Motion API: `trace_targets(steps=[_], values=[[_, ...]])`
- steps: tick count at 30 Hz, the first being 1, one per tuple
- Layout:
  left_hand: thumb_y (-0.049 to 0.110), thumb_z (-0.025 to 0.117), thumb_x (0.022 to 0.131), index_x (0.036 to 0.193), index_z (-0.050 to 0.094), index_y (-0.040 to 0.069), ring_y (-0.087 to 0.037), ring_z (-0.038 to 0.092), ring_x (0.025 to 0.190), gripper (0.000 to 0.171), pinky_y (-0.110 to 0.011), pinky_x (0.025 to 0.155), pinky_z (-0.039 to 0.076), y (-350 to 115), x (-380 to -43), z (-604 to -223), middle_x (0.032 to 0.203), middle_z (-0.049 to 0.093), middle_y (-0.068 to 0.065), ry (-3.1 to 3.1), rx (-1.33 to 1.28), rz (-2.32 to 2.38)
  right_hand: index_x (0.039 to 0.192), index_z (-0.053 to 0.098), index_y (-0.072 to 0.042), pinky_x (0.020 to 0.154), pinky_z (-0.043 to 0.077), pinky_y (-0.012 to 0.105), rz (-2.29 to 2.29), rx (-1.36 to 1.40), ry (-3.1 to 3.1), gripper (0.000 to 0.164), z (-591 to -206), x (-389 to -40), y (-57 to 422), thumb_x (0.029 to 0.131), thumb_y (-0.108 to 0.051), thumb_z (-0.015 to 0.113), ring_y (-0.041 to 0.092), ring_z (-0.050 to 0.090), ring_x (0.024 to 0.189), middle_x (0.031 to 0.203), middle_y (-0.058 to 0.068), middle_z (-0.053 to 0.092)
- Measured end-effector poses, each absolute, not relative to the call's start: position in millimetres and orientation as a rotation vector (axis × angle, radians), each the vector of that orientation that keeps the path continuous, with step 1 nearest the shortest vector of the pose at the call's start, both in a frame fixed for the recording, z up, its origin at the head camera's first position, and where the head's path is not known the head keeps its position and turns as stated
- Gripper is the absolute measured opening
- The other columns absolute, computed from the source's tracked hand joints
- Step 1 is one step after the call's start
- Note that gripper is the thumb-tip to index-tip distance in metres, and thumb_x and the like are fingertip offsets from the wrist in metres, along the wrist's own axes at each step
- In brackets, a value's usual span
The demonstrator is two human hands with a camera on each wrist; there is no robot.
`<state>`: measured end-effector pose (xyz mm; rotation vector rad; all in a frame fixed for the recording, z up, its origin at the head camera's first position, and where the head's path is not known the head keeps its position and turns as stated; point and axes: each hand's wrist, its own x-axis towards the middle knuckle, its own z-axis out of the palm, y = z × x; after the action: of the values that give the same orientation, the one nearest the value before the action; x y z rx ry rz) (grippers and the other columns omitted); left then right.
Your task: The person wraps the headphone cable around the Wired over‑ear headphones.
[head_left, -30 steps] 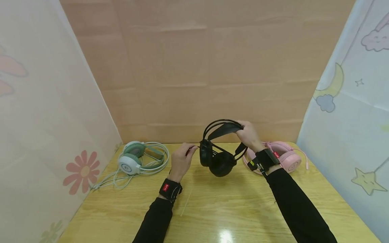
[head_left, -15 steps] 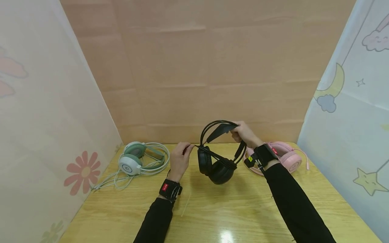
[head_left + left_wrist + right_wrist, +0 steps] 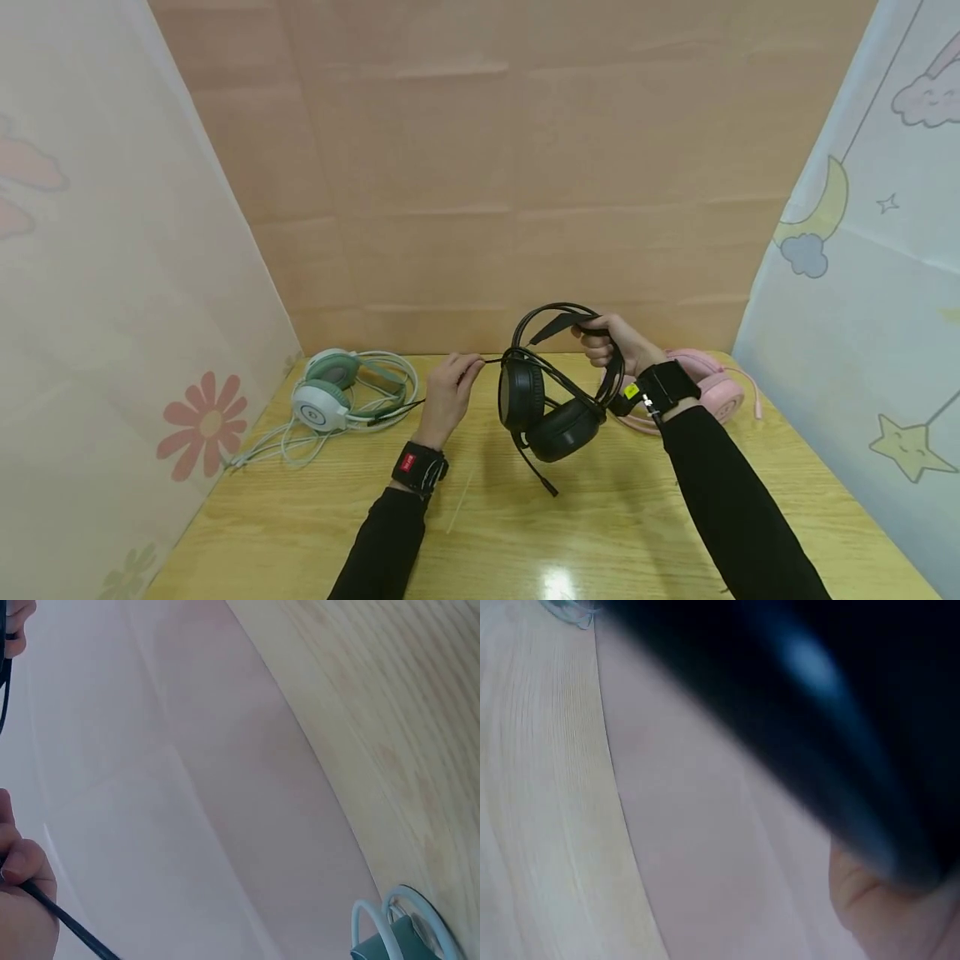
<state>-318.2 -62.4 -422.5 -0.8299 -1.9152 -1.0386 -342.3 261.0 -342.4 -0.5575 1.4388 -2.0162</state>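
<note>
Up off the table in the head view, my right hand (image 3: 619,343) grips the headband of a black headset (image 3: 564,429). Both ear cups hang below that hand, and a microphone boom (image 3: 537,472) points downward from them. My left hand (image 3: 446,398) pinches the headset's thin black cable (image 3: 492,361) between thumb and fingers. Part of the cable runs taut toward the headset, and an end sticks out leftward past the hand. In the left wrist view the cable (image 3: 73,924) passes through the left hand (image 3: 28,904). A blurred dark part of the headset (image 3: 810,742) fills much of the right wrist view.
A white and green headset (image 3: 321,408) with coiled cable lies on the wooden table (image 3: 525,533) at left. Behind my right wrist lies a pink headset (image 3: 716,392), partly hidden. Brown paper (image 3: 480,183) stands at the back, with patterned sheets on both sides.
The black headset has turned and shifted slightly right and down with my right hand, showing its microphone boom. My left hand stays nearly in place; a cable end now shows to its left.
</note>
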Motion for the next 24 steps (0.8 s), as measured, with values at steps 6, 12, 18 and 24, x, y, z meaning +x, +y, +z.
trace_targets(steps=[6,12,18,24], values=[[0.019,0.061,0.097,0.104,0.073,0.007,-0.013,0.061,0.072,0.018,-0.027,0.061,0.049,-64,-320,-427,0.091,0.068,-0.005,-1.938,-0.796,-1.015,0.092,0.051,-0.007,0.047,0.011,0.024,-1.996,-0.485,1.242,0.044,-349,-342,262,0.108,-0.019,0.012,0.008,0.006,0.049,0.062,-0.004,0.009],[0.012,0.058,0.099,0.121,0.068,0.007,-0.012,0.053,0.066,0.025,-0.025,0.057,0.043,-65,-322,-428,0.09,0.064,-0.008,-1.949,-0.817,-0.977,0.094,0.052,-0.007,0.048,0.015,0.022,-2.06,-0.403,0.987,0.044,-352,-340,265,0.108,-0.023,0.014,0.006,0.01,0.05,0.062,-0.007,0.01],[0.006,0.06,0.096,0.12,0.07,0.008,-0.01,0.045,0.06,0.026,-0.023,0.053,0.037,-67,-322,-431,0.084,0.064,-0.008,-1.999,-0.796,-0.935,0.097,0.05,-0.005,0.051,0.017,0.021,-2.086,-0.402,0.688,0.044,-355,-338,268,0.108,-0.028,0.015,0.005,0.014,0.051,0.063,-0.008,0.013],[0.003,0.057,0.098,0.14,0.055,0.012,-0.01,0.035,0.059,0.042,-0.023,0.054,0.031,-62,-318,-432,0.081,0.055,-0.006,-2.21,-0.809,-0.765,0.097,0.048,-0.005,0.053,0.016,0.018,-2.106,-0.304,0.449,0.045,-354,-336,264,0.107,-0.035,0.015,0.003,0.016,0.053,0.064,-0.011,0.016]])
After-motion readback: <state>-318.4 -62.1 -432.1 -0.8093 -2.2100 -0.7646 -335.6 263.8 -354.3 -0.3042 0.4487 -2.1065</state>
